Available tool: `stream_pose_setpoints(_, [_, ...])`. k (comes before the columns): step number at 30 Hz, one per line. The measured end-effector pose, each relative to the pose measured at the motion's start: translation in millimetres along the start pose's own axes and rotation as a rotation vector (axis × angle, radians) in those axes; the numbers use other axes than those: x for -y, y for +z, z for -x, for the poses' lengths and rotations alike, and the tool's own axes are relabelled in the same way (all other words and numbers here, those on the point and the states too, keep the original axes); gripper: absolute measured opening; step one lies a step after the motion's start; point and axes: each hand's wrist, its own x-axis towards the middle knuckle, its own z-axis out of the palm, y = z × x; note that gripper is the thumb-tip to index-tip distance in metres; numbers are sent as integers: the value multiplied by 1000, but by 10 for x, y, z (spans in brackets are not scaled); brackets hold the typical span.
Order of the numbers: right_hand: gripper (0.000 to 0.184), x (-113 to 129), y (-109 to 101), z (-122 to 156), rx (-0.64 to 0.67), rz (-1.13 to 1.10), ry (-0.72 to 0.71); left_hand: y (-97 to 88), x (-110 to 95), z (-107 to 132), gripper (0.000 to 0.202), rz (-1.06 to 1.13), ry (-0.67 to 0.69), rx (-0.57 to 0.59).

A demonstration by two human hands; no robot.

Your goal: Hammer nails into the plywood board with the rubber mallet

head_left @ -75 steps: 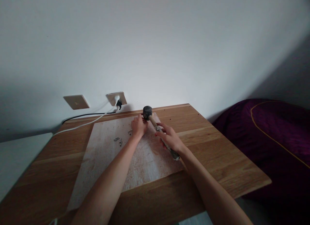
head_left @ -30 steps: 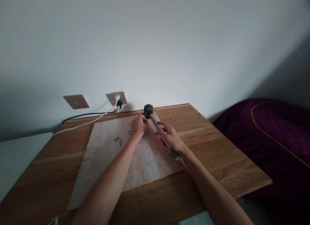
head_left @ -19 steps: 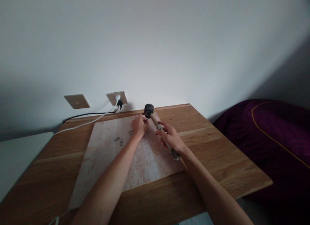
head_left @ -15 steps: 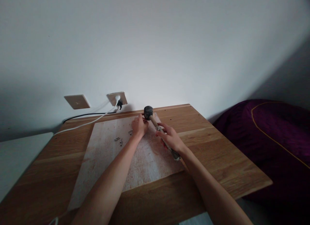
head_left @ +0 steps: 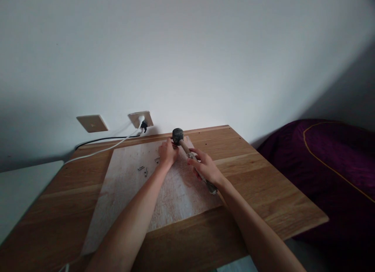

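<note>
My right hand (head_left: 204, 166) is wrapped round the handle of a mallet (head_left: 177, 136) with a dark head and a pale shaft. The mallet head is by the fingers of my left hand (head_left: 168, 152), near the far edge of a whitish wooden board (head_left: 117, 194). The left fingers are bent and pressed together low over the board; what they pinch is hidden behind the hand and the mallet head. Several small metal pins (head_left: 145, 171) lie on the board left of my left wrist, some partly covered by the hand.
The board lies on a brown wooden table (head_left: 258, 186) against a white wall. A wall socket (head_left: 141, 119) holds plugs, with a white cable (head_left: 102, 150) and a black one running left. A purple cushion-like thing (head_left: 322, 162) stands beyond the table's right edge.
The mallet head has shifted very slightly left and rolled a little near my left fingers. Both hands keep nearly the same place; the whole view has drifted slightly.
</note>
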Motion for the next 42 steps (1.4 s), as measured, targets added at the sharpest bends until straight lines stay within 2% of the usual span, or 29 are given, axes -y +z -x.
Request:
stream_pose_setpoints(5, [58,70,17,28,-23,-85,-30,15,23,3,25,81,48,-16])
stream_pose_setpoints(12, [57,176,38,95,-63,-262,-167,-14,15,29,46,125,48,-22])
stream_pose_setpoints(22, [56,1,43,-4,-38,-48,10,-27,-13,25,36,56,23,-14])
stream_pose_setpoints(29, [60,54,33,15,-48,-108,-20,-29,-6,29,33,96,39,-8])
stream_pose_setpoints(36, [60,53,32,8,-37,-80,24,-61,-29,37,37,85,21,8])
stream_pose_setpoints(42, [61,167,30,60,-97,-205,-53,-35,-2,36,43,142,26,-8])
